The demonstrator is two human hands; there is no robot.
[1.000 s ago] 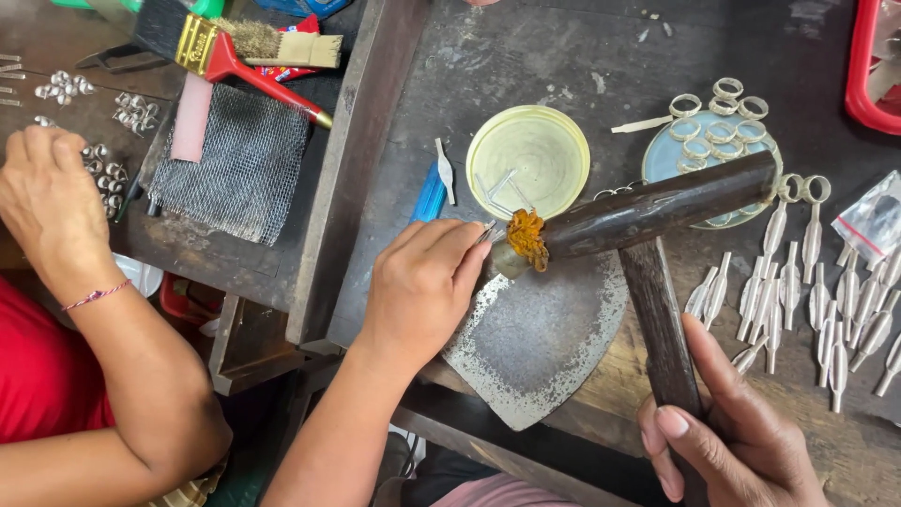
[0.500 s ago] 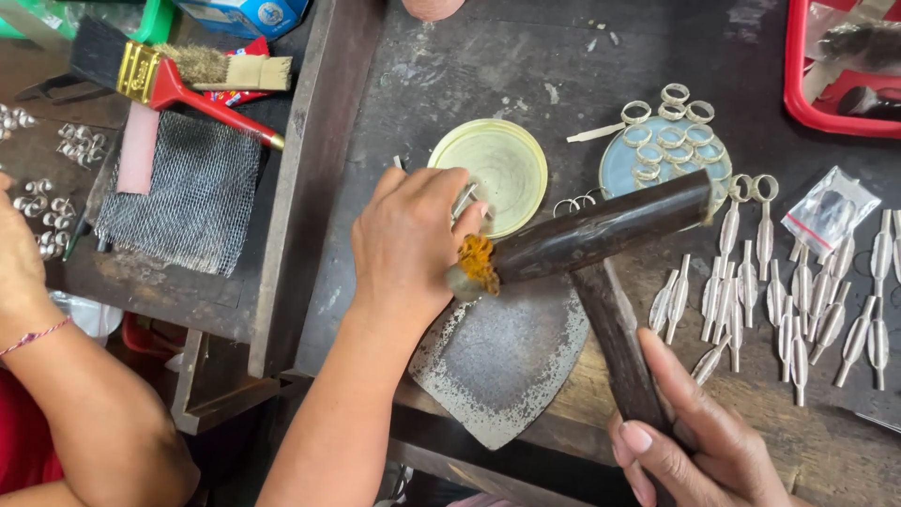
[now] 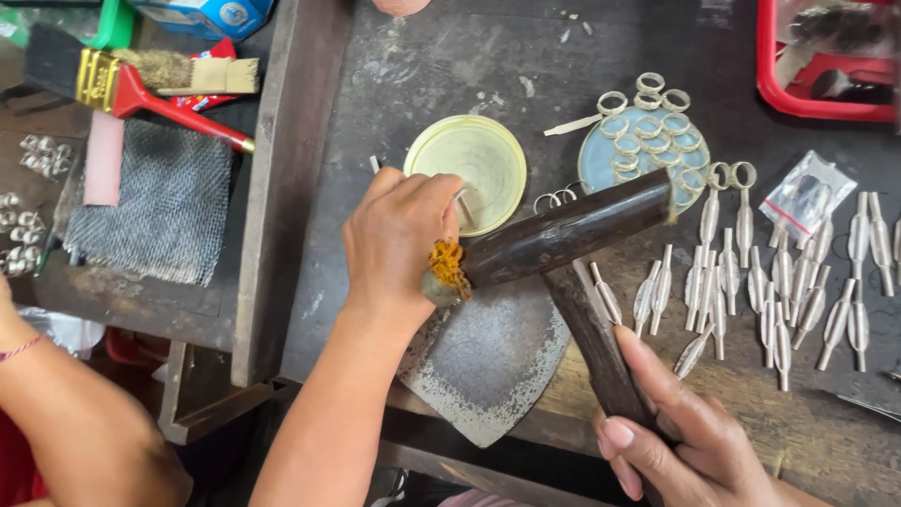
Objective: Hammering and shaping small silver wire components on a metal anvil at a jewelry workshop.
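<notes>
My left hand (image 3: 399, 239) is pinched on a small metal piece at the top edge of a worn, shield-shaped steel plate (image 3: 488, 366); the piece is mostly hidden under my fingers. My right hand (image 3: 680, 446) grips the handle of a dark mallet (image 3: 568, 230). The mallet's frayed orange face sits right against my left fingertips. Just behind my left hand lies a pale yellow round lid (image 3: 469, 160).
A bluish dish with several metal rings (image 3: 648, 141) and rows of silver spoon-shaped pieces (image 3: 779, 282) lie to the right. A red tray (image 3: 826, 70) is at the far right. On the left are a red-handled brush (image 3: 122, 84), grey mesh (image 3: 150, 202) and another person's arm (image 3: 66, 422).
My left hand has shifted from the plate's edge toward the yellow lid, the mallet face staying against it. The other person's hand has dropped out of view at the left.
</notes>
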